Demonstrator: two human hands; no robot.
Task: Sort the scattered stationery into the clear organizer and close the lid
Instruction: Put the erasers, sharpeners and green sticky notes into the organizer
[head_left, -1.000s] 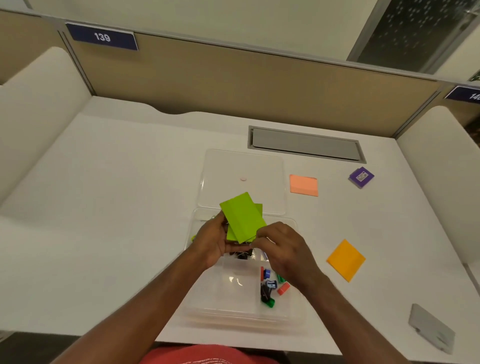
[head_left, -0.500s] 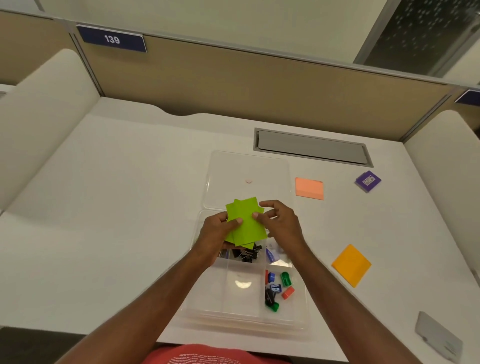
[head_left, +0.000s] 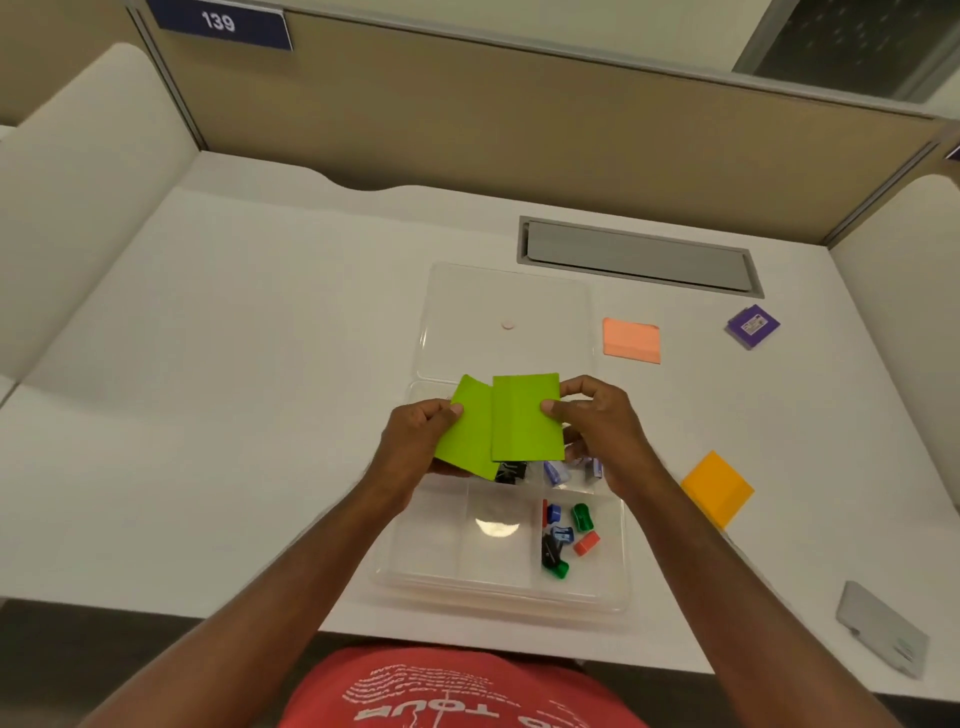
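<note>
In the head view, the left hand (head_left: 415, 441) pinched one green sticky-note pad (head_left: 465, 434) and the right hand (head_left: 597, 421) pinched a second green pad (head_left: 525, 418) overlapping the first — both held above the far compartments of the clear organizer (head_left: 498, 587) on the white table (head_left: 234, 389). Its lid (head_left: 509, 322) lay open behind. Small sharpeners (head_left: 563, 535) sat in the near right compartment. To the right lay a salmon pad (head_left: 631, 340), an orange pad (head_left: 717, 488) and a purple pad (head_left: 753, 326).
</note>
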